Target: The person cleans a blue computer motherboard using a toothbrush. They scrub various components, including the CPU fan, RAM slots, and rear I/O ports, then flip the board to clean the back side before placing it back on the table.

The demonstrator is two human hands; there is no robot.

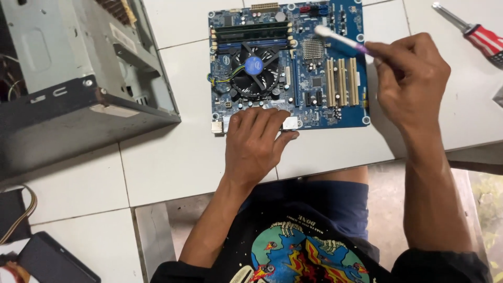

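2 hands share the work: the left hand (255, 142) lies flat, pinning the blue motherboard (288, 65) to the white counter (167, 157), while the right hand (411, 84) pinches a small brush (340, 39), best swept lightly across the slots.

On the white tiled worktop (173, 157): one blue motherboard (288, 65). Relative to the motherboard: one black cooling fan (255, 69) on its left half, three beige expansion slots (342, 81) on its right half, one open computer case (78, 78) to its left, one red-and-white-handled screwdriver (479, 35) to its right. Two hands, one brush (343, 40).
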